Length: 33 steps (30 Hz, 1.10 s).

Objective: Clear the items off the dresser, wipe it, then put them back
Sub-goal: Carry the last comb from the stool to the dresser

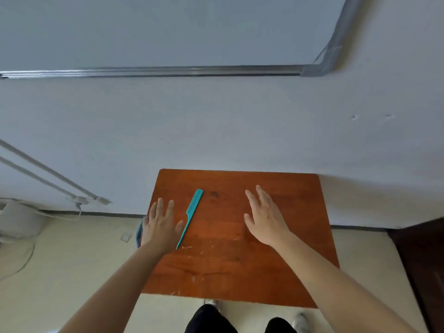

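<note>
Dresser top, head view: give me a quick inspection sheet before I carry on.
Surface: wooden dresser top, pale scratches near the front edge.
Job's things: teal comb lying flat, left of centre.
Clutter: nothing seen.
Hands: left hand open beside the comb's handle; right hand open, empty, right of centre.
Cables: grey cord on the floor at left.
Surroundings: white wall behind; beige floor; dark furniture at right.
</note>
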### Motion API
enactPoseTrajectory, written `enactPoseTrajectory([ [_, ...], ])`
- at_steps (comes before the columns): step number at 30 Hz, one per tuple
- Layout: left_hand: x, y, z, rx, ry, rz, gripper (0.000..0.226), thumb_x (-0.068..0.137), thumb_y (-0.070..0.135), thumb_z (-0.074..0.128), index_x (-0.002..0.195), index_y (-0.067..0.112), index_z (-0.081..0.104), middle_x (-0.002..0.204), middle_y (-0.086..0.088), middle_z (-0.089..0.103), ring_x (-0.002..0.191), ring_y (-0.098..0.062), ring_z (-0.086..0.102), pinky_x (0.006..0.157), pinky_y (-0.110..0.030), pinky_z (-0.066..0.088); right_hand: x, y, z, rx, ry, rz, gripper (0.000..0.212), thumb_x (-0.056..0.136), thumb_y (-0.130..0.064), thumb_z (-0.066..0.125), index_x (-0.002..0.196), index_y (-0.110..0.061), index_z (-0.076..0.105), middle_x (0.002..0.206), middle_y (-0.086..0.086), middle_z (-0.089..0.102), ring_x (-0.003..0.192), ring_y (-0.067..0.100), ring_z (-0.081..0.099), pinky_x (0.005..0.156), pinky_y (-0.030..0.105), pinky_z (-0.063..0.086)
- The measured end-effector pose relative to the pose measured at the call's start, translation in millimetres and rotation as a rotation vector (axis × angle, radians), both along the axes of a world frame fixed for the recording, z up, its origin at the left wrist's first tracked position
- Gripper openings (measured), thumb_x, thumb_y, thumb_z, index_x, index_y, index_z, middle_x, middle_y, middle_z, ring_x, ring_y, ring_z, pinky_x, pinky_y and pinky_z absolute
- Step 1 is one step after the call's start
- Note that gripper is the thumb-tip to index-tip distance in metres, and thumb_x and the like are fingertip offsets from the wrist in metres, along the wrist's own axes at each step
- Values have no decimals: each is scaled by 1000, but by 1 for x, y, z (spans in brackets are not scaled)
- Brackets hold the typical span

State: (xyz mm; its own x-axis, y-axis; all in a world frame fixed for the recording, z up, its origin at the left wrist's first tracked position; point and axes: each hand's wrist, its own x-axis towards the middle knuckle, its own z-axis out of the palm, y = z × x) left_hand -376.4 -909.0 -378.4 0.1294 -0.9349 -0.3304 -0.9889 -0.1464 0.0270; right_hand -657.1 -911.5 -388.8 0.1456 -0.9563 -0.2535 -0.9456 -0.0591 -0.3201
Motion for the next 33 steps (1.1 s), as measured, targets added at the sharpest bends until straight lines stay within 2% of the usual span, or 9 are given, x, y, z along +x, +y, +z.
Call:
enactPoseTrajectory([
  [2,4,-13,-22,63,26,-29,76,94,61,38,154,27,5,163,-5,3,149,-30,6,115,-52,21,17,16,-27,105,40,-37,71,101,-48,36,156,-27,-4,163,11,-12,151,30,0,121,43,14],
  [5,5,-18,-54,139,16,-109,77,92,63,38,153,27,6,156,-6,24,141,-30,29,108,-46,38,39,55,-66,244,136,-21,72,99,-61,22,153,-32,-15,159,10,-27,148,36,-18,122,52,3],
  [9,1,-21,-79,143,62,-199,68,97,52,38,151,18,14,143,-7,34,126,-25,45,92,-37,53,49,78,-86,227,194,-65,69,96,-65,6,148,-36,-29,153,6,-42,143,35,-32,119,56,-9],
  [12,-3,-28,-84,176,24,-294,69,96,24,55,151,7,16,145,-12,32,126,-27,48,94,-36,52,48,77,-89,212,195,-69,69,96,-65,6,147,-36,-31,152,5,-43,142,34,-34,118,56,-12],
  [14,-4,-32,-85,192,-44,-379,77,92,16,62,151,3,15,146,-16,31,123,-27,50,93,-34,51,49,78,-89,211,214,-81,70,96,-66,7,147,-36,-30,152,5,-43,142,34,-34,118,56,-12],
  [20,-2,-32,-78,159,-127,-524,78,90,13,65,150,-1,16,138,-17,38,113,-23,57,91,-32,52,59,78,-85,230,211,-150,70,98,-62,16,151,-36,-22,157,5,-34,145,34,-27,118,60,-5],
  [23,-6,-26,-68,154,-107,-590,68,91,14,63,148,2,28,138,-13,39,113,-20,55,91,-31,52,56,88,-76,225,173,-173,68,100,-58,24,154,-34,-10,162,6,-23,149,32,-17,120,59,2],
  [28,-55,6,-33,-29,30,-716,47,98,25,49,143,17,39,117,-1,52,95,-18,56,61,-26,47,22,164,-52,162,129,-492,68,101,-51,33,156,-27,2,164,9,-12,151,31,-5,122,50,15],
  [33,-148,74,13,-212,57,-1062,49,95,26,56,142,26,42,108,4,62,86,-18,56,50,-25,39,-35,316,-16,102,219,-815,67,102,-46,30,157,-23,0,163,12,-15,151,32,-6,121,48,13],
])
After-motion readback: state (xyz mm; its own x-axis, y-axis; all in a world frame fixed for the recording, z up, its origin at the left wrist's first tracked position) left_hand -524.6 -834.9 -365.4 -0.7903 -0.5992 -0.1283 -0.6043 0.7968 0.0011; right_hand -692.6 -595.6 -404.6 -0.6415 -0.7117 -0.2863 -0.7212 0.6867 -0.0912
